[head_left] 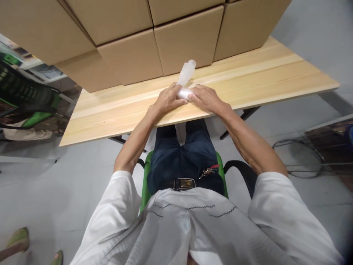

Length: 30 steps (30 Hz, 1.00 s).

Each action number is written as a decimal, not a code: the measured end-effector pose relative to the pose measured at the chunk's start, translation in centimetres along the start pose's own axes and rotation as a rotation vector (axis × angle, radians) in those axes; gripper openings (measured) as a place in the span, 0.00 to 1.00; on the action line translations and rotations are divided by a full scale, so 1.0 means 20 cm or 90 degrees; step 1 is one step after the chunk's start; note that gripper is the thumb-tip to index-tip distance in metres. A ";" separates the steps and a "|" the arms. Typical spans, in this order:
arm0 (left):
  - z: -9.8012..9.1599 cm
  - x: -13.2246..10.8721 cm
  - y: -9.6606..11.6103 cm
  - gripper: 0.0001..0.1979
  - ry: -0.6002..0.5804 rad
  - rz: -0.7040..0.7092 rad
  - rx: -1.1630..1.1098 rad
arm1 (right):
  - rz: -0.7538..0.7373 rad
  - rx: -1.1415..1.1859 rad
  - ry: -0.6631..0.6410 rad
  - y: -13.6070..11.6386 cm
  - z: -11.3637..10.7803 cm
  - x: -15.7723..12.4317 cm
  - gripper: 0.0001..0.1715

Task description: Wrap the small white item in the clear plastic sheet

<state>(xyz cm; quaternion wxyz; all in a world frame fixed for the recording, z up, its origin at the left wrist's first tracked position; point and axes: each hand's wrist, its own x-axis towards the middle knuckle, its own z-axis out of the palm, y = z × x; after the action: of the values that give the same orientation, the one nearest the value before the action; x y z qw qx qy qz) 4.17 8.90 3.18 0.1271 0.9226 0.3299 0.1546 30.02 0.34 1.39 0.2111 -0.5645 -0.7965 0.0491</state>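
A whitish, translucent plastic bundle [185,93] lies at the front part of the wooden table [124,107], and a loose, crumpled end of it sticks up toward the boxes. My left hand [168,98] grips its left side, fingers curled over and thumb along the near side. From the right, my right hand [205,97] holds the other side with its fingers bent round it. Both hands rest near the table's front edge, close together. What is inside the plastic cannot be made out.
Stacked cardboard boxes [190,40] line the back of the table. I sit on a green chair [147,176] with black armrests. Another chair [24,88] stands at the left, a round wire-framed stool [299,158] at the right. A person's feet [19,238] show at lower left.
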 end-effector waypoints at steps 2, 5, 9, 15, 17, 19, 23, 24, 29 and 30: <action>0.00 -0.02 0.00 0.40 -0.004 0.015 -0.017 | -0.020 0.028 -0.012 -0.01 -0.02 0.01 0.33; 0.00 -0.04 0.01 0.47 -0.010 0.013 -0.019 | -0.048 0.070 -0.025 -0.02 -0.02 0.03 0.32; -0.02 -0.05 0.03 0.57 -0.015 -0.009 0.012 | -0.047 0.130 0.001 -0.05 0.02 0.05 0.29; -0.07 0.01 0.10 0.32 -0.071 -0.029 0.108 | 0.034 0.118 0.048 -0.12 0.01 0.00 0.52; -0.08 0.03 0.12 0.27 -0.080 -0.020 0.118 | 0.027 0.101 0.051 -0.14 -0.01 -0.01 0.62; -0.08 0.05 0.13 0.26 -0.085 -0.015 0.112 | 0.017 0.105 0.039 -0.14 -0.03 -0.01 0.65; -0.13 0.06 0.11 0.29 -0.076 -0.030 0.051 | -0.002 0.151 0.011 -0.12 -0.06 0.01 0.57; -0.15 0.06 0.09 0.30 -0.065 -0.030 0.026 | 0.001 0.168 0.016 -0.12 -0.07 0.02 0.53; -0.23 0.11 -0.01 0.34 0.042 -0.036 -0.043 | 0.134 0.360 0.110 -0.18 -0.03 0.13 0.41; -0.23 0.13 -0.03 0.35 0.066 -0.047 -0.040 | 0.171 0.415 0.129 -0.20 0.00 0.16 0.39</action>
<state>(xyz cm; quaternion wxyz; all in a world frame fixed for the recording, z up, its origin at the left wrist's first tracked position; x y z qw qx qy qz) 3.91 11.64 7.76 0.1442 0.8960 0.3651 0.2076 25.71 1.81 3.51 0.4493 -0.5691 -0.6327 0.2718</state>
